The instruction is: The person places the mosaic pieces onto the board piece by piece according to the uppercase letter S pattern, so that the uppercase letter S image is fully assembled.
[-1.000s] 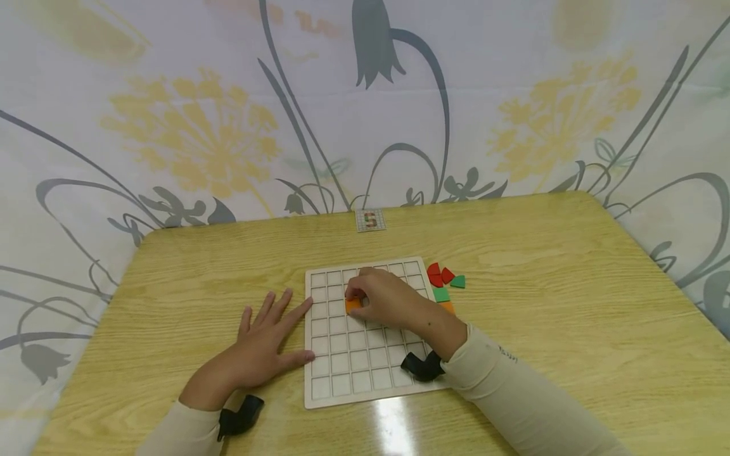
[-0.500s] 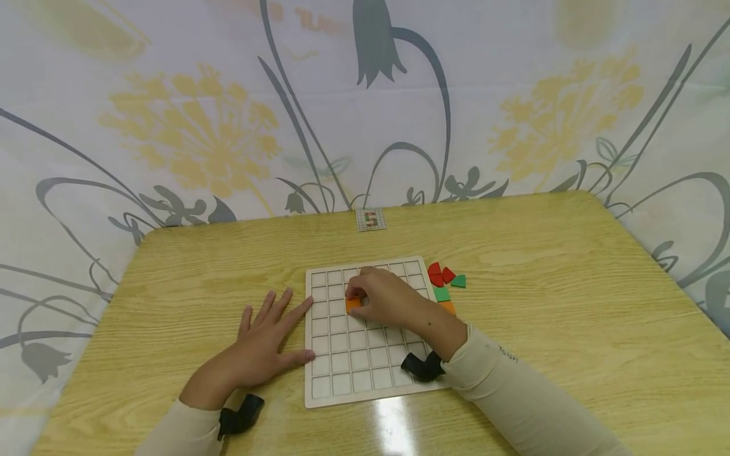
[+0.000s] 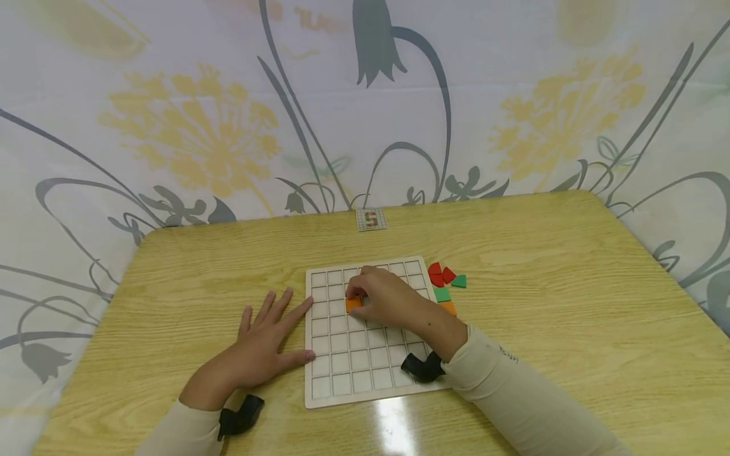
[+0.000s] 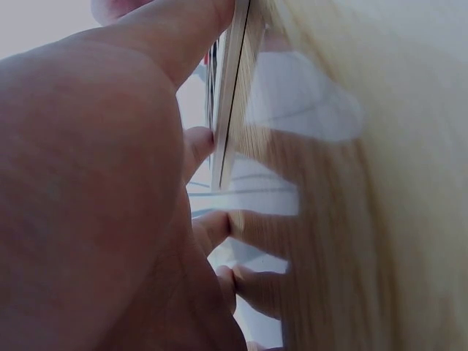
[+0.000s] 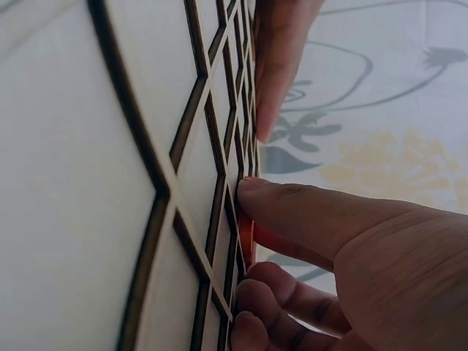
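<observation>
A pale wooden grid board (image 3: pixel 341 363) lies on the table. My right hand (image 3: pixel 390 297) is over its upper middle, thumb and fingers pinching an orange square tile (image 3: pixel 353 305) at one of the cells. In the right wrist view the thumb lies against the edge of the orange tile (image 5: pixel 247 234), low on the board; the fingers partly hide it. My left hand (image 3: pixel 259 348) lies on the table with fingers spread. Its thumb and index fingertip touch the board's left edge, and the left wrist view shows them beside the board's side (image 4: pixel 232 95).
Right of the board lie several loose pieces: red quarter-round pieces (image 3: pixel 435 274), a green piece (image 3: pixel 459 281), a green square (image 3: pixel 441 294) and an orange piece (image 3: pixel 447 307). A small pattern card (image 3: pixel 371 219) is at the table's back edge, before a flowered cloth (image 3: pixel 319 126).
</observation>
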A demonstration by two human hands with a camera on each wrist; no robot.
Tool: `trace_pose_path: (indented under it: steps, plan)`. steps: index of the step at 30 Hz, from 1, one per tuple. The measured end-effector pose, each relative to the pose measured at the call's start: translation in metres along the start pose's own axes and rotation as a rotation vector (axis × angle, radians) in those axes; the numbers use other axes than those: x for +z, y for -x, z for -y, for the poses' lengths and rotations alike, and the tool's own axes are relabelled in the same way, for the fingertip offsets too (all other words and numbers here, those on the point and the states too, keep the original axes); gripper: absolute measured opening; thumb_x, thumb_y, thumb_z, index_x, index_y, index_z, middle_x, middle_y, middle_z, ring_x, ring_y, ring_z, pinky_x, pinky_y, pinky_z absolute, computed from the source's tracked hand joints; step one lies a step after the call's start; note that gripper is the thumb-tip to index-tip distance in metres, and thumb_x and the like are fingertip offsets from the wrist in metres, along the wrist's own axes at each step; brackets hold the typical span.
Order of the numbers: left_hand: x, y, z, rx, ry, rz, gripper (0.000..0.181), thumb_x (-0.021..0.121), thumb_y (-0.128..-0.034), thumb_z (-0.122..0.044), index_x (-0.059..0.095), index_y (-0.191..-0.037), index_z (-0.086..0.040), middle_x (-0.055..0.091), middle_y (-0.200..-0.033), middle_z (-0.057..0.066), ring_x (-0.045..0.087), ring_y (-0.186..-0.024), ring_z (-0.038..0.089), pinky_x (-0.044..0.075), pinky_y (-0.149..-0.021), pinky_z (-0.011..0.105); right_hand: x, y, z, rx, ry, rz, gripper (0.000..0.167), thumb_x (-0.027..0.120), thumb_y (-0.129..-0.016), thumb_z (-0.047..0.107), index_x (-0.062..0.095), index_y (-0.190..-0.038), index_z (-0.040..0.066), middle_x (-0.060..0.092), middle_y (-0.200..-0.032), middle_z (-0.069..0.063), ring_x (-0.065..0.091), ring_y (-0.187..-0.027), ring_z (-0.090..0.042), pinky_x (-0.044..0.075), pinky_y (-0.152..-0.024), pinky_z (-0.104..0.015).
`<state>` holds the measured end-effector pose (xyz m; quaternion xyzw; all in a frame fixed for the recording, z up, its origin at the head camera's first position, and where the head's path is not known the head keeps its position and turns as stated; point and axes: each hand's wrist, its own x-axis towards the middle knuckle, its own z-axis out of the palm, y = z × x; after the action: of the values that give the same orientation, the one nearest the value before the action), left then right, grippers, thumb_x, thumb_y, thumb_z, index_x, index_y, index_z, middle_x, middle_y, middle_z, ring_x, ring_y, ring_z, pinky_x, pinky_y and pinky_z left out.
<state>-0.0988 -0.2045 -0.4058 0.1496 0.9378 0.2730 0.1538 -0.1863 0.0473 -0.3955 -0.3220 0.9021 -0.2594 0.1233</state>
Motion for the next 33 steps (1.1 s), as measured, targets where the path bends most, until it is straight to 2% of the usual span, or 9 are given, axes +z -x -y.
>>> trace_pose_path:
  steps: [9,16,28,33]
  plan:
    - [0.0,-0.001,-0.002,0.009,-0.001,-0.002,0.086,0.066,-0.0902,-0.058,0.024,-0.16,-0.032,0.004,-0.169,0.015,-0.008,-0.154,0.044,-0.013,-0.113,0.072,-0.002,0.002,0.0,0.009,0.004,-0.004,0.016,0.079,-0.087,0.021,0.073,-0.1,0.014,0.065,-0.097,0.002,0.054,-0.086,-0.012,0.049,-0.083,-0.031]
    - [-0.001,-0.002,-0.002,0.01,-0.013,-0.012,0.086,0.066,-0.0903,-0.056,0.024,-0.16,-0.031,0.004,-0.169,0.016,-0.007,-0.154,0.045,-0.012,-0.113,0.072,-0.004,0.002,0.0,-0.012,0.006,-0.014,0.015,0.079,-0.087,0.02,0.072,-0.1,0.014,0.065,-0.096,0.002,0.054,-0.087,-0.012,0.049,-0.083,-0.031]
    - [0.001,-0.003,-0.001,0.002,-0.019,-0.011,0.086,0.066,-0.0901,-0.057,0.025,-0.16,-0.03,0.004,-0.169,0.016,-0.008,-0.154,0.045,-0.012,-0.113,0.072,-0.017,0.013,0.0,-0.047,-0.04,-0.07,0.009,0.073,-0.092,0.017,0.074,-0.1,0.018,0.061,-0.101,-0.002,0.054,-0.076,-0.013,0.049,-0.068,-0.025]
    - [0.002,-0.002,0.001,-0.001,-0.017,-0.01,0.086,0.066,-0.0898,-0.057,0.025,-0.16,-0.03,0.004,-0.169,0.016,-0.007,-0.154,0.046,-0.012,-0.113,0.073,-0.022,0.02,-0.003,-0.074,-0.049,-0.112,0.012,0.07,-0.093,0.015,0.074,-0.105,0.014,0.062,-0.103,-0.004,0.053,-0.074,-0.011,0.05,-0.067,-0.023]
